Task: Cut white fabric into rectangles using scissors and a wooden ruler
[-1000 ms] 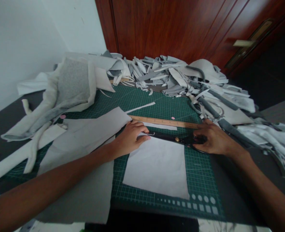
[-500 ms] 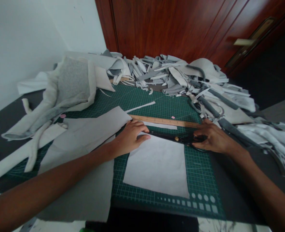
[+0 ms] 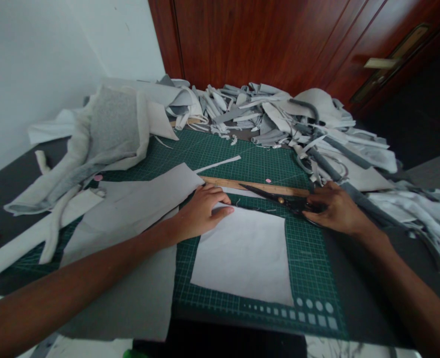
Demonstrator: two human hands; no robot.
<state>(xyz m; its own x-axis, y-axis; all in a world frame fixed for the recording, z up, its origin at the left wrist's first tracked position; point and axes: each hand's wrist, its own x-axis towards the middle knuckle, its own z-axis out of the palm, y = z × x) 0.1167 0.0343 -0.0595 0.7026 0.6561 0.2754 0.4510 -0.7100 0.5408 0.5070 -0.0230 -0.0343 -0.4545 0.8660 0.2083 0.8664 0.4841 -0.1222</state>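
Observation:
My right hand (image 3: pixel 328 209) grips the handles of a pair of black scissors (image 3: pixel 281 200). Its blades point left over the ruler and a thin white strip (image 3: pixel 242 192). A roughly square piece of white fabric (image 3: pixel 244 253) lies flat on the green cutting mat (image 3: pixel 309 278). At that piece's upper left corner, my left hand (image 3: pixel 210 206) has its thumb and fingers closed on the edge. Just beyond both hands lies a wooden ruler (image 3: pixel 257 186). Under my left forearm is a larger pale sheet of fabric (image 3: pixel 130 199).
Grey and white fabric scraps (image 3: pixel 238 109) are heaped along the back, with more piled at the right (image 3: pixel 354 149). A bulky felt-like bundle (image 3: pixel 111 124) sits at the left. Small pink pieces (image 3: pixel 268 180) lie on the mat. Behind the table stands a brown door (image 3: pixel 261 44).
The scissors have moved away from the top edge of the white fabric piece, up and to the right with my right hand. My left hand stays at the corner.

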